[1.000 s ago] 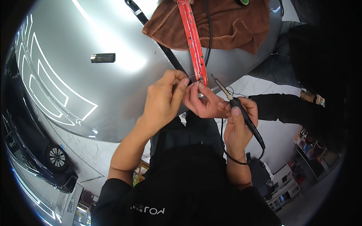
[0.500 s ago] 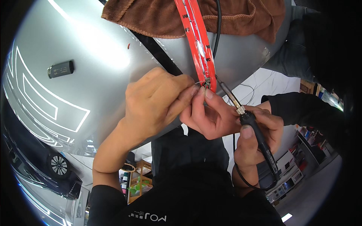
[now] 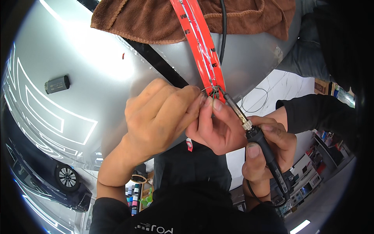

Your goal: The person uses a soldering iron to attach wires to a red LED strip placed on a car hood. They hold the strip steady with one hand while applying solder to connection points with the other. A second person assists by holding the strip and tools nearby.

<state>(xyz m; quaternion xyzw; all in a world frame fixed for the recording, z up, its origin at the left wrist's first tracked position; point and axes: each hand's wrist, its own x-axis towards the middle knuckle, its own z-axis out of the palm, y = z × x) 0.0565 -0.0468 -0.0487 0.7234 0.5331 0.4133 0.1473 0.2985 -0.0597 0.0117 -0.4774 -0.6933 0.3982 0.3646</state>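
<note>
My right hand (image 3: 269, 150) grips a black-handled soldering iron (image 3: 269, 152) like a pen. The iron's metal tip points up and left to the lower end of a red-backed strip (image 3: 200, 43), at or very near thin wires (image 3: 214, 93) there. My left hand (image 3: 159, 117) pinches a thin silvery solder wire that reaches toward the same spot; its fingertips partly hide it. Between my hands, a co-worker's hand (image 3: 218, 128), coming from the right, holds the thin wires and the strip's end between thumb and finger. Whether the tip touches the wires, I cannot tell.
The strip lies over a brown towel (image 3: 128, 19) on a silver car body panel (image 3: 97, 78) with a black band. A black lighter-shaped object (image 3: 57, 84) rests at the left. A black cable (image 3: 223, 35) runs beside the strip. A dark car (image 3: 43, 171) stands at lower left.
The soldering iron's tip has moved from beside the strip's right edge in to the wires at its end. My left hand and the co-worker's hand keep their holds. The whole view has shifted slightly.
</note>
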